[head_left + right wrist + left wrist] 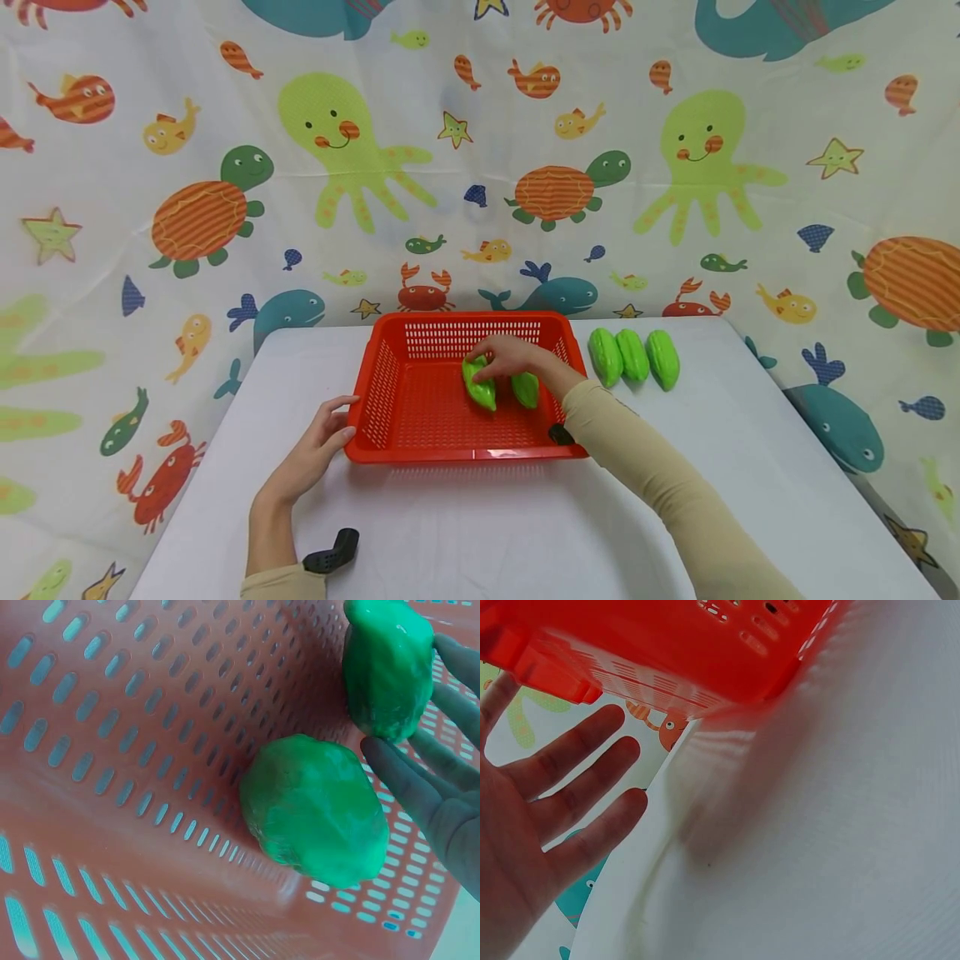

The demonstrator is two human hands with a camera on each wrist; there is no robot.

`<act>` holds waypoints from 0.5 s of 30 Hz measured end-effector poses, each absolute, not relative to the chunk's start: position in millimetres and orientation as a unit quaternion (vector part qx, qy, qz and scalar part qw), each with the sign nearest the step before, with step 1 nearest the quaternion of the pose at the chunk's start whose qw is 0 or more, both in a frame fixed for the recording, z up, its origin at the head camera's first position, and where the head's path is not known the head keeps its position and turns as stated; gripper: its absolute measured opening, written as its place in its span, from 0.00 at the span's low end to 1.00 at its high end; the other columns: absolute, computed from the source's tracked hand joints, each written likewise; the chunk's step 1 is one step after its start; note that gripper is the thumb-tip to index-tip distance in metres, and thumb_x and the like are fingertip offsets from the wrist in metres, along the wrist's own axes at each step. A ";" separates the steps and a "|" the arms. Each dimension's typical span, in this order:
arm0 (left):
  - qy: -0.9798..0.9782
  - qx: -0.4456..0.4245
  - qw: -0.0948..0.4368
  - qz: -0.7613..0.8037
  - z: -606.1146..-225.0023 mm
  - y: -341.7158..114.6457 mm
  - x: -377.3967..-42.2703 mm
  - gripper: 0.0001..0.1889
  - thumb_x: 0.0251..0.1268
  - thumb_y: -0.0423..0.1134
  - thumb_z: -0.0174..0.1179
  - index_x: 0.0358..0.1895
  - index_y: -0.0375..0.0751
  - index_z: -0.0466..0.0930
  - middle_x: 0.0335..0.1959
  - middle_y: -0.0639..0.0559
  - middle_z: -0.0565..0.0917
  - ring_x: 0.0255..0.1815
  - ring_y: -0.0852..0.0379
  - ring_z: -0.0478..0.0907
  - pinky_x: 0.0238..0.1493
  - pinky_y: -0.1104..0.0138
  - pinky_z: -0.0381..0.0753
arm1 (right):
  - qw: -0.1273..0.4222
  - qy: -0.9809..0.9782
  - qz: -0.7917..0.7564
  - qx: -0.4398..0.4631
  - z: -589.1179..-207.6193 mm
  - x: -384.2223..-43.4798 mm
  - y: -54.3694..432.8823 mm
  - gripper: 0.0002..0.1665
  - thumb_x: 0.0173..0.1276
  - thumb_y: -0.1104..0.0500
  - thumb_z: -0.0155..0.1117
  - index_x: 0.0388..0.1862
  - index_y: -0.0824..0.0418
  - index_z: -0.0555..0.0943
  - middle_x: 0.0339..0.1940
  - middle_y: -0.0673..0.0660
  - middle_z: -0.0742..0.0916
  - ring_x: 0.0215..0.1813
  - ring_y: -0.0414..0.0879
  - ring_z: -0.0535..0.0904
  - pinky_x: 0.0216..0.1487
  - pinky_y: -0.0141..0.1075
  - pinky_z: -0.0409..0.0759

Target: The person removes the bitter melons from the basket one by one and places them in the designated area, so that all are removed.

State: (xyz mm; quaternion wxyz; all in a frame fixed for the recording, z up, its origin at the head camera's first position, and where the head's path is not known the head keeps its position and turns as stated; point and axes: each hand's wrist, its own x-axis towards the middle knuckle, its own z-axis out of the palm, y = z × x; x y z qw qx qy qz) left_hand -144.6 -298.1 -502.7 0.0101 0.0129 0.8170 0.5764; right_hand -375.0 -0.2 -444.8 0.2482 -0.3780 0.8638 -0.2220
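A red slotted plastic basket (431,454) stands on the white table. Inside, my right hand (510,357) has its thumb and fingers about a shiny, ridged green fruit (480,392), held between them in the right wrist view. A second green fruit (315,810) lies beside it on the basket floor, partly under my right forearm in the head view. My left hand (318,442) touches the basket's left rim with thumb and index finger. In the left wrist view its other fingers (585,765) stretch out straight and spread, apart from the basket wall.
Three more green fruits (633,357) lie side by side on the table, just right of the basket. Behind the table hangs a curtain (465,242) printed with sea animals. Each wrist carries a small black device, the left one (333,552) near the table's front.
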 end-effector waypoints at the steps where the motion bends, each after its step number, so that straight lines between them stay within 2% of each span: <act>1: 0.817 0.014 0.010 0.576 -502.6 -298.2 -144.8 0.29 0.74 0.47 0.52 0.73 0.51 0.53 0.67 0.37 0.67 0.66 0.37 0.66 0.61 0.40 0.70 | 0.246 0.864 -0.219 -0.380 -444.8 -374.7 -0.5 0.27 0.63 0.51 0.71 0.61 0.55 0.81 0.60 0.54 0.81 0.56 0.48 0.74 0.59 0.41 0.75; 5: 0.815 0.016 0.011 0.579 -502.7 -299.0 -145.6 0.29 0.74 0.47 0.52 0.73 0.51 0.53 0.67 0.37 0.67 0.66 0.37 0.66 0.61 0.40 0.70 | 0.246 0.868 -0.211 -0.377 -445.2 -373.1 -1.8 0.27 0.62 0.52 0.71 0.61 0.54 0.81 0.61 0.55 0.81 0.58 0.49 0.73 0.64 0.45 0.71; 15: 0.816 0.018 0.015 0.577 -502.9 -301.9 -147.7 0.29 0.75 0.47 0.51 0.73 0.50 0.53 0.67 0.36 0.67 0.66 0.37 0.66 0.61 0.40 0.70 | 0.264 0.877 -0.205 -0.346 -443.6 -369.2 -4.0 0.28 0.62 0.52 0.72 0.63 0.50 0.80 0.60 0.54 0.81 0.58 0.50 0.73 0.65 0.48 0.71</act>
